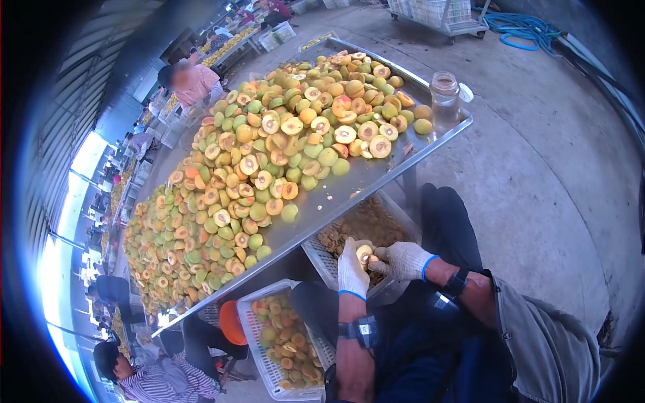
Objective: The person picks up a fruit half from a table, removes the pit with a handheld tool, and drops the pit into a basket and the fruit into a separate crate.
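Observation:
My left hand (353, 270), in a white knit glove with a blue cuff, is closed round a cut peach half (364, 254), its pale flesh facing up. My right hand (403, 260), gloved the same way, meets it from the right with curled fingers against the fruit. What the right fingers grip, if anything, is hidden. Just beyond and below both hands stands a white crate (322, 260) holding brown peach stones (363, 221). Above it, a metal table (316, 211) bears a large heap of halved peaches (269, 161), some with stones showing.
A second white crate (269, 376) with peach halves (289, 342) stands to my left, near an orange bowl (232, 324). A clear jar (444, 104) is at the table's right corner. People sit at left; a cart (447, 20) and blue hose (521, 30) lie behind.

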Demonstrator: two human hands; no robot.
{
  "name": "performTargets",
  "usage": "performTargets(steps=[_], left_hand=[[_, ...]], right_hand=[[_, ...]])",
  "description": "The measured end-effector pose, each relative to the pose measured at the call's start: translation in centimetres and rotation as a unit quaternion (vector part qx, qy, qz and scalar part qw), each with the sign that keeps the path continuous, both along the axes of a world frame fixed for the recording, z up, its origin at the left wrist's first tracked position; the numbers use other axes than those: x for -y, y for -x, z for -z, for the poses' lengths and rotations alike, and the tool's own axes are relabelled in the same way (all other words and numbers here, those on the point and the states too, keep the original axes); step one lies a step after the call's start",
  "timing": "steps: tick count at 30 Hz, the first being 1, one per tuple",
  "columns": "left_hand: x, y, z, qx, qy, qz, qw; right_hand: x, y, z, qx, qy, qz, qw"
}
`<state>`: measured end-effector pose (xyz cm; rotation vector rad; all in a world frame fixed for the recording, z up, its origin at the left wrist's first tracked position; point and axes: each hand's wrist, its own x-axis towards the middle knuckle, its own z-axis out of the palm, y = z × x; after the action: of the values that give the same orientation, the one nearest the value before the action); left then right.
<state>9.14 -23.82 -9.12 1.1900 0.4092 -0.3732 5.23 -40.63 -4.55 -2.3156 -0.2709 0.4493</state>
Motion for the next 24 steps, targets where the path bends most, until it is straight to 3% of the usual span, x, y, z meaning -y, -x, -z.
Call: performTargets(steps=[1, 3, 4, 6, 8, 11, 12, 14, 15, 16, 17, 18, 20, 21, 22, 24], left_hand=[[-0.4, 0.2, 0.6, -0.002, -0.001, 0.002, 1.0], [-0.9, 0.6, 0.6, 0.164, -0.173, 0.131, 0.962], [-1.0, 0.5, -0.2, 0.164, -0.173, 0.128, 0.963], [-1.1, -0.1, -2.0, -0.059, -0.169, 0.063, 0.982], [-2.2, 0.0, -1.1, -0.049, -0.171, 0.043, 0.983], [-3.5, 0.1, -0.5, 0.042, -0.047, 0.039, 0.997], [-3.7, 0.2, -1.3, 0.044, -0.049, 0.034, 0.997], [-4.1, 0.2, -3.2, -0.027, 0.114, -0.053, 0.992], [-5.6, -0.1, -3.1, -0.031, 0.148, -0.053, 0.987], [-6.7, 0.5, -5.0, 0.016, 0.178, -0.039, 0.983], [-7.4, 2.0, -6.9, 0.19, -0.1, -0.006, 0.977], [-7.5, 3.5, -9.7, 0.34, -0.37, 0.032, 0.864], [-12.7, 3.4, -9.1, 0.213, -0.268, -0.078, 0.936], [-15.1, 4.0, -9.7, 0.301, -0.509, -0.074, 0.803], [-17.2, 4.8, -10.3, 0.361, -0.709, -0.062, 0.603], [-19.8, 5.4, -11.0, 0.137, -0.577, -0.232, 0.771]], right_hand=[[0.2, 0.1, -0.2, 0.003, 0.026, -0.008, 1.0], [0.3, 0.0, -0.4, -0.006, 0.07, -0.025, 0.997], [0.3, -0.1, -0.5, -0.011, 0.113, -0.044, 0.993], [0.8, -0.3, -0.4, -0.005, 0.12, -0.021, 0.993], [1.2, -0.3, -0.4, 0.0, 0.125, 0.002, 0.992], [1.5, -0.3, -0.8, -0.024, -0.117, 0.092, 0.988], [1.5, -0.2, -0.7, -0.022, -0.119, 0.087, 0.989], [1.1, -0.5, -0.5, -0.102, -0.222, 0.139, 0.96], [0.9, -0.5, -2.3, -0.218, -0.306, 0.186, 0.908], [0.7, -0.7, -2.9, -0.219, -0.307, 0.178, 0.909], [0.5, -0.9, -3.2, -0.246, -0.306, 0.168, 0.904], [0.4, -0.9, -3.6, -0.273, -0.307, 0.16, 0.897], [0.1, -1.3, -5.0, -0.287, -0.327, 0.162, 0.886], [0.0, -1.5, -5.0, -0.3, -0.323, 0.155, 0.884], [-0.3, -1.5, -4.9, -0.316, -0.319, 0.147, 0.881], [-1.4, -1.1, -1.8, -0.275, -0.291, 0.14, 0.906]])
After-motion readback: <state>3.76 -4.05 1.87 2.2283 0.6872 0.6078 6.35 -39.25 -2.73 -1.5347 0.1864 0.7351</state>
